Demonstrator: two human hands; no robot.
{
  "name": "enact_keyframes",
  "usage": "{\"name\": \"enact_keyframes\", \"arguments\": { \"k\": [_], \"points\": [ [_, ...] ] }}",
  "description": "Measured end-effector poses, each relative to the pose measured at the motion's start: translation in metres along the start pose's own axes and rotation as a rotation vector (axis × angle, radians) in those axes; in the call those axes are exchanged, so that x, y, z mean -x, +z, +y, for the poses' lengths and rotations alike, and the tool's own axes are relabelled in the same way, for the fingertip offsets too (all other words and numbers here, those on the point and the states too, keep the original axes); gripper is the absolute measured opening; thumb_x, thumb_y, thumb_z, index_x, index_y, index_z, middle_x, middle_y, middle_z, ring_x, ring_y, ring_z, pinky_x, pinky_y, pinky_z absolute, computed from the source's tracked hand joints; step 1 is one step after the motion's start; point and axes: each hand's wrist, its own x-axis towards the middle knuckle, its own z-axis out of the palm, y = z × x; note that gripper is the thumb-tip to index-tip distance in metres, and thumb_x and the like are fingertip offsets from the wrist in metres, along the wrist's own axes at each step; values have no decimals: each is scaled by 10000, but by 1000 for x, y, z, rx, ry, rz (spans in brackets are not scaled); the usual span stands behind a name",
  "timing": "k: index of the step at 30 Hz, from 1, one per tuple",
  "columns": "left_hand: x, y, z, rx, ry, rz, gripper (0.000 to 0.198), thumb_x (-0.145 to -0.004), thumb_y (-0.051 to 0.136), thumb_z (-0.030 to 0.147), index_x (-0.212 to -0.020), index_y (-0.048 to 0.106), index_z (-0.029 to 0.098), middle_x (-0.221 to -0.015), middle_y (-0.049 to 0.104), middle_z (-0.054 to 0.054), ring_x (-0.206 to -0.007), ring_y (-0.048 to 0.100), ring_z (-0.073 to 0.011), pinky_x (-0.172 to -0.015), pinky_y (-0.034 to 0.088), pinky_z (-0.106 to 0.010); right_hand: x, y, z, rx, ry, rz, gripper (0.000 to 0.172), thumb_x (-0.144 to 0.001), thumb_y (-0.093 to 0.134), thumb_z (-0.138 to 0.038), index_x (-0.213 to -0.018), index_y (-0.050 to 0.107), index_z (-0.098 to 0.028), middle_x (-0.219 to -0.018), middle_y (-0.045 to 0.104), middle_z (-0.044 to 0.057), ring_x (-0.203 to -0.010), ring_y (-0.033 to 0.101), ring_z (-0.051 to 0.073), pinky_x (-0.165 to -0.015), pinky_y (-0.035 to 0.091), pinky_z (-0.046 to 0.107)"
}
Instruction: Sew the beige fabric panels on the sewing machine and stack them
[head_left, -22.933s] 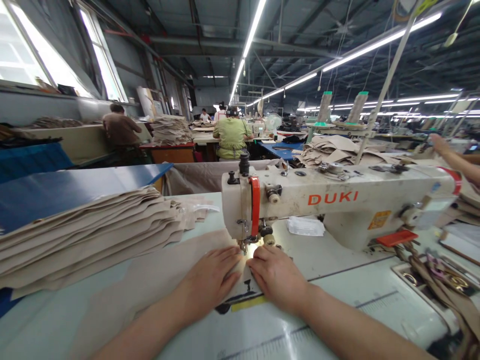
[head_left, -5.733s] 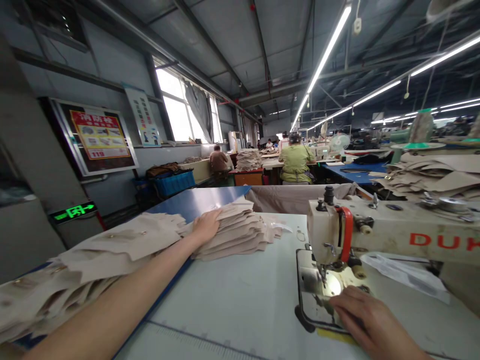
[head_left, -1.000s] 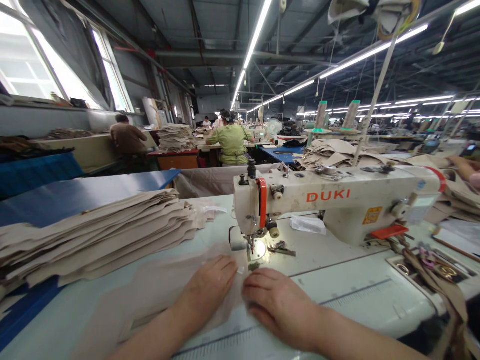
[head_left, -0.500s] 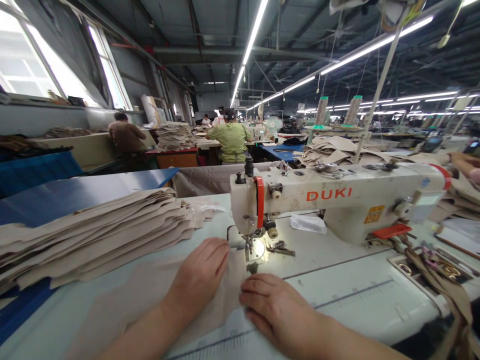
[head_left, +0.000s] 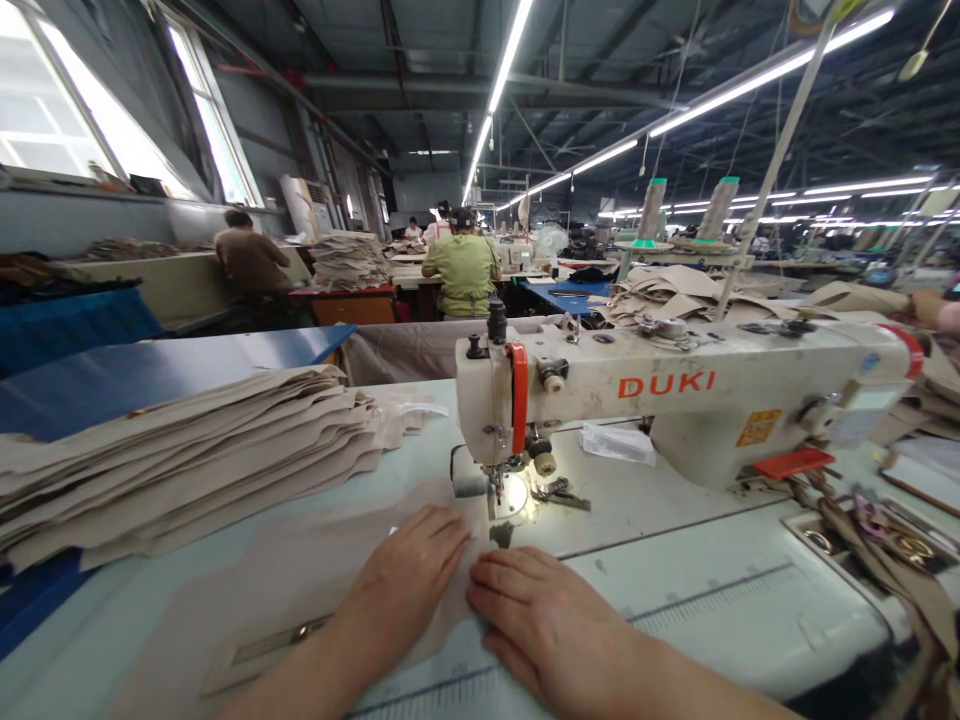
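A thin beige fabric piece (head_left: 292,545) lies flat on the sewing table, left of the needle. My left hand (head_left: 412,570) rests on it palm down, fingers stretched out towards the presser foot (head_left: 496,482). Beside it my right hand (head_left: 547,620) lies at the fabric's right edge, fingers slightly bent and touching the cloth; its thumb is partly hidden. By my left forearm shows a zipper strip (head_left: 270,642) with a metal pull, partly covered by the arm. The sewing machine (head_left: 667,385) stands just beyond both hands, its lamp lighting the needle plate (head_left: 514,494).
A pile of cut beige panels (head_left: 225,450) lies on the left. Small metal scissors-like tool (head_left: 559,493) and a clear plastic packet (head_left: 619,443) lie by the needle. A tray (head_left: 814,540) with straps and rings is at right. A person in green (head_left: 463,270) sits ahead.
My left hand has moved slightly towards me and right, closer to my right hand. The fabric has shifted a little, and the zipper strip now shows by my left forearm.
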Motion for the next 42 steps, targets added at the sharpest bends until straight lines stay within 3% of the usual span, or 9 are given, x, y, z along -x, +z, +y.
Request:
{"name": "enact_keyframes", "arguments": {
  "k": [10,16,24,30,36,42],
  "points": [
    [0,0,6,-143,141,-78,270,-914,400,35,-928,642,154,-945,685,-68,-907,619,-201,-872,520,-343,1,3,1,16,2,-5,299,-977,458,-248,-1216,596,-134,-1312,603,95,-1241,508,213,-1088,353,306],
    [2,5,5,-155,158,-24,271,-900,402,21,-910,639,153,-930,690,-63,-880,635,-193,-855,523,-322,0,6,2,53,-32,32,226,-953,477,-198,-1077,654,-133,-1226,659,94,-1145,569,210,-1024,418,295],
    [0,3,7,-149,170,5,323,-897,354,-4,-941,633,153,-931,693,-54,-899,628,-184,-877,506,-309,-2,10,5,74,-57,47,236,-935,480,-179,-1084,655,-127,-1195,675,98,-1115,586,203,-988,447,290],
    [4,9,3,-126,149,-75,317,-874,382,-8,-1001,619,160,-948,695,-46,-886,634,-176,-865,513,-304,-1,10,5,65,-65,47,231,-926,498,-181,-1083,653,-112,-1197,671,107,-1117,584,213,-996,447,299],
    [2,5,4,-107,152,-58,344,-857,350,-34,-967,609,163,-938,705,-46,-871,654,-177,-845,525,-302,-1,11,6,59,-63,42,241,-930,481,-169,-1092,648,-105,-1190,671,119,-1133,580,211,-996,453,313],
    [1,4,5,-99,146,-123,341,-866,350,-13,-1000,609,164,-953,708,-59,-882,653,-187,-829,538,-310,-1,11,5,55,-57,33,256,-941,460,-173,-1110,645,-117,-1211,664,114,-1143,572,207,-1000,452,311]
  ]
}}
